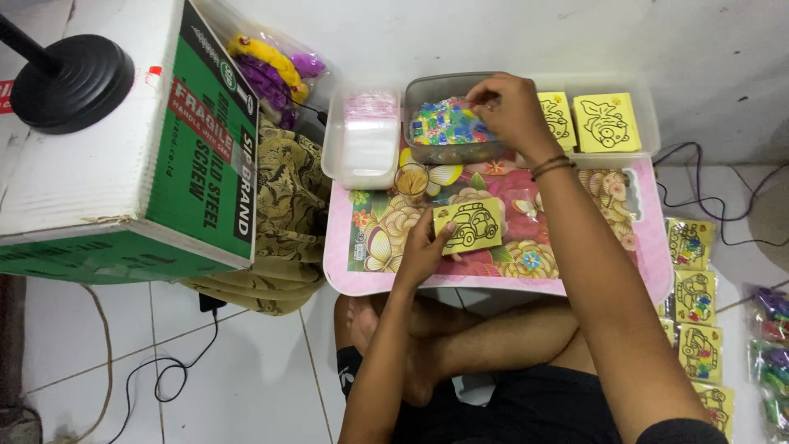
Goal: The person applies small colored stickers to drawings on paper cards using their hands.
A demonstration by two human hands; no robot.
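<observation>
2 hands work over a small pink tray table (657, 271) with a flowered top. The left hand (423, 247) pinches a yellow car card (468, 224) by its left edge near the table's front edge, long axis running left to right, slightly tilted. The right hand (509, 107) reaches to the far edge, fingertips closed inside a grey tub of coloured bits (448, 123); whether they grip anything I cannot tell. That tub lies straight beyond the card, nearer the right hand. 2 more yellow cards (606, 122) sit in a clear box at the far right corner.
</observation>
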